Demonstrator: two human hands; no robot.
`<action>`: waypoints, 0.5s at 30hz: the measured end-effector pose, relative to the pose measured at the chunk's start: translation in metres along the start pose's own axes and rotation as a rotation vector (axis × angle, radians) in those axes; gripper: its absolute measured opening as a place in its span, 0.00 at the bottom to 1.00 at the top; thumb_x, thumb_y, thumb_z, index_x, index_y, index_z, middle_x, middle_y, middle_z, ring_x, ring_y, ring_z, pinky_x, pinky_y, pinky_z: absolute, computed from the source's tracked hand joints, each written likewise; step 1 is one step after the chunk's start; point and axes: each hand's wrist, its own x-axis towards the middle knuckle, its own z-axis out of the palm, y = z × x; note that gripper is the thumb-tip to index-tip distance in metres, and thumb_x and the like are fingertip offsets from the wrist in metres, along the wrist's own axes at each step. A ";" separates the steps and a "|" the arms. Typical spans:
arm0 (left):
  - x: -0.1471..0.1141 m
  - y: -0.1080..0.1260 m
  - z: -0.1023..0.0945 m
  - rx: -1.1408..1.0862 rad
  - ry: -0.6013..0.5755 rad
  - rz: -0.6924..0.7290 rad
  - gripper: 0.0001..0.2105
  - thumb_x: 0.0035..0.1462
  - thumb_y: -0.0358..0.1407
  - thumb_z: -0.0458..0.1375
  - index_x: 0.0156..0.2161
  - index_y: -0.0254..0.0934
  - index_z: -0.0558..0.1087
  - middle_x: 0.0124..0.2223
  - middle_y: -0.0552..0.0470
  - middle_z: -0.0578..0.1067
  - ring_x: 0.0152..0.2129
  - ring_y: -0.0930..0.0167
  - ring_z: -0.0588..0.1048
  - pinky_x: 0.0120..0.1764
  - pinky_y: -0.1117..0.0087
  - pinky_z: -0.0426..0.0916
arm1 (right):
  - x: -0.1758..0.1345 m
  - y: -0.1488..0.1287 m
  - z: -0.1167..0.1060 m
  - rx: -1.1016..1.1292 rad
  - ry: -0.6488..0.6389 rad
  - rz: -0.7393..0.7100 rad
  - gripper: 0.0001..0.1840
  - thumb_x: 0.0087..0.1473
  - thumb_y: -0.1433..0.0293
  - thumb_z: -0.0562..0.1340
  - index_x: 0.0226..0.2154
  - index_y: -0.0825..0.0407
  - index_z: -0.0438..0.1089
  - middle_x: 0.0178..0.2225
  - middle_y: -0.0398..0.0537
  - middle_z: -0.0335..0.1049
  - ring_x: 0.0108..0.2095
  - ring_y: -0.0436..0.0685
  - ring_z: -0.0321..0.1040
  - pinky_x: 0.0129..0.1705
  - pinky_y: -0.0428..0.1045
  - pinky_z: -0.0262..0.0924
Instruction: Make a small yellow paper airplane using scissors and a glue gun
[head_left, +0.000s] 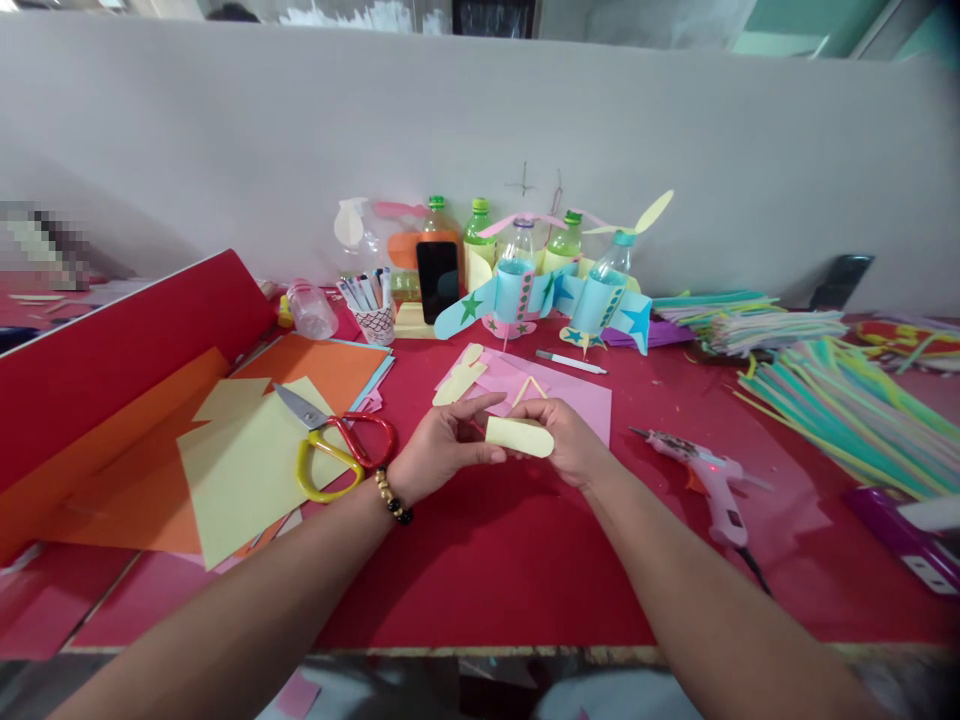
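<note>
Plainly, the work is laid out on a red counter (pixel 510 570), its worn front edge running above dim clutter, with a pale grey partition (pixel 480 120) standing along the back and a slice of the room, with a green panel (pixel 791 28) at upper right, showing over its top. Near the middle of the counter, the left hand (pixel 442 445) and right hand (pixel 566 440) are closed around a pale yellow paper piece (pixel 520 437), one end rounded, held up just in front of a pink sheet (pixel 589 395). Scissors (pixel 313 424) lie with blades together on yellow paper (pixel 240 470) at the left; a pink glue gun (pixel 712 480) lies at the right, a red light glowing on its side. Fingers hide part of the held piece, and the right hand's fingertips are hard to make out. Behind, a black phone (pixel 437 282) and two blue-wrapped bottles with paper wings partly cover the bottles in back. A purple power strip (pixel 911 540) is cut off by the right edge, a pixelated patch masks something at far left, and what lies below the counter is too dim to identify fully.
</note>
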 end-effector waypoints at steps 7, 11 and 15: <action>0.000 -0.001 0.002 0.368 0.176 0.078 0.35 0.45 0.37 0.67 0.59 0.42 0.62 0.35 0.54 0.71 0.25 0.76 0.68 0.30 0.76 0.63 | 0.001 0.001 0.010 -0.051 0.201 -0.060 0.03 0.42 0.72 0.64 0.21 0.53 0.73 0.18 0.41 0.69 0.19 0.49 0.62 0.23 0.46 0.54; 0.001 -0.003 0.001 0.480 0.214 0.154 0.28 0.46 0.38 0.66 0.55 0.43 0.69 0.34 0.53 0.72 0.29 0.73 0.68 0.33 0.74 0.64 | 0.002 0.007 0.012 -0.043 0.236 -0.062 0.04 0.43 0.72 0.63 0.21 0.52 0.72 0.17 0.41 0.68 0.19 0.49 0.61 0.23 0.46 0.54; -0.001 -0.003 -0.001 0.513 0.213 0.217 0.23 0.49 0.39 0.64 0.53 0.43 0.71 0.34 0.53 0.73 0.29 0.73 0.69 0.35 0.74 0.64 | 0.002 0.008 0.013 -0.010 0.217 -0.041 0.01 0.42 0.72 0.64 0.22 0.53 0.73 0.17 0.41 0.69 0.19 0.49 0.62 0.24 0.47 0.56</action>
